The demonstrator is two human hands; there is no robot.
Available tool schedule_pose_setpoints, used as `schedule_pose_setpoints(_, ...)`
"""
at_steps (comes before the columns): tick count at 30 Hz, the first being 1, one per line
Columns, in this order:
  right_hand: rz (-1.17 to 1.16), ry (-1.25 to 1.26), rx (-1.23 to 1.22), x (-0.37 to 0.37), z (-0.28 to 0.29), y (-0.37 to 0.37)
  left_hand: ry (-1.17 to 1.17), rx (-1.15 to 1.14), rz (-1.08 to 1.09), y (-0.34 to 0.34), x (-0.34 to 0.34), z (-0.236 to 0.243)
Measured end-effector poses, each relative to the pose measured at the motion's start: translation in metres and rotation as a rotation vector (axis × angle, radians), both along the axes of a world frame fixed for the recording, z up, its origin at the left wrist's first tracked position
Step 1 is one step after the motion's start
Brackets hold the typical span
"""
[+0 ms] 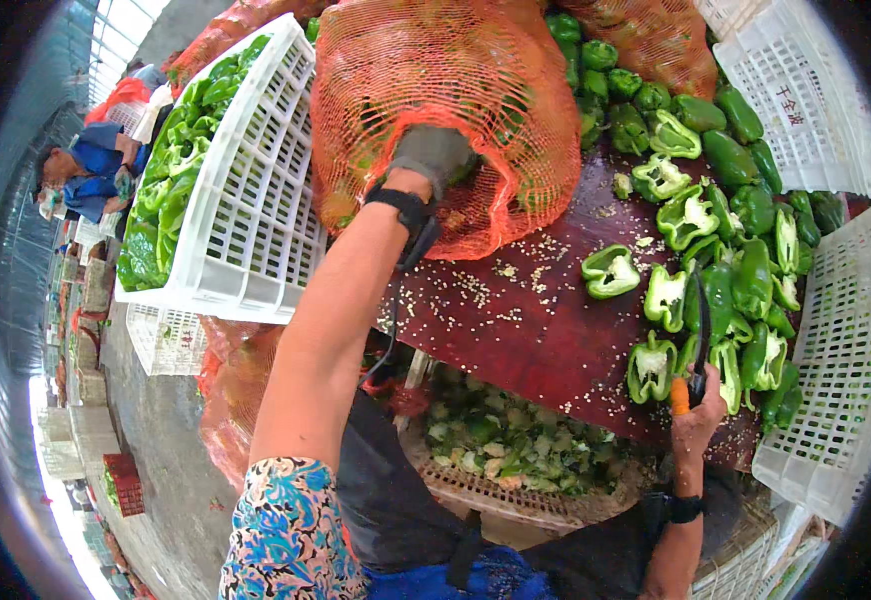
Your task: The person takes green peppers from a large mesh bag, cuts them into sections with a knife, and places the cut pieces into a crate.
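Note:
My left hand (430,157), in a grey glove, reaches into the open mouth of an orange mesh sack (426,60). Its fingers are hidden inside. Green shapes show through the netting. Over at the right, my right hand (698,412) is closed on a knife (702,320) with a dark curved blade and some orange at the handle. The blade points away from me over the peppers. Just left of it lies a cut green pepper (652,366) showing its pale core. More halved peppers and whole green peppers (728,160) are heaped farther back.
Scattered seeds dot the dark red tabletop (516,345). A white crate (246,200) of green peppers stands tilted at left. White crates (826,360) border the right side. Below the near table edge, a basket (496,500) holds pepper scraps. Another person (96,170) works far left.

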State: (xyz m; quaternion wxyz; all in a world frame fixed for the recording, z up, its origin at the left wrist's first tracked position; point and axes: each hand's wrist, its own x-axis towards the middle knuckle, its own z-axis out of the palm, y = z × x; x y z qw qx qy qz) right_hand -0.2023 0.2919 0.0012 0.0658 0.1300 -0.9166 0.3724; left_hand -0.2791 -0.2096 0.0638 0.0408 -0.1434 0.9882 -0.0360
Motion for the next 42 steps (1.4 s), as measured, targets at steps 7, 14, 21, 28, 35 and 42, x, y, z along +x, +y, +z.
schedule_pose_setpoints(7,-0.026,-0.299,-0.361,0.006,0.018,-0.009,0.382,0.759,0.412,0.052,0.086,0.005)
schedule_pose_setpoints(14,0.146,-0.616,-0.571,0.042,0.016,-0.042,0.13,1.9,0.364,0.178,0.167,-0.048)
schedule_pose_setpoints(21,0.197,-0.628,-0.516,0.093,-0.012,-0.077,0.478,0.594,-0.019,0.243,0.176,-0.074)
schedule_pose_setpoints(28,0.163,-0.16,-0.317,0.113,-0.022,-0.092,0.489,0.294,-0.096,0.245,0.182,-0.067)
schedule_pose_setpoints(35,0.129,-0.254,-0.24,0.121,-0.001,-0.1,0.373,0.436,0.142,0.251,0.177,-0.076)
schedule_pose_setpoints(42,0.055,-0.19,-0.002,0.121,0.006,-0.111,0.29,0.597,0.206,0.253,0.178,-0.053)
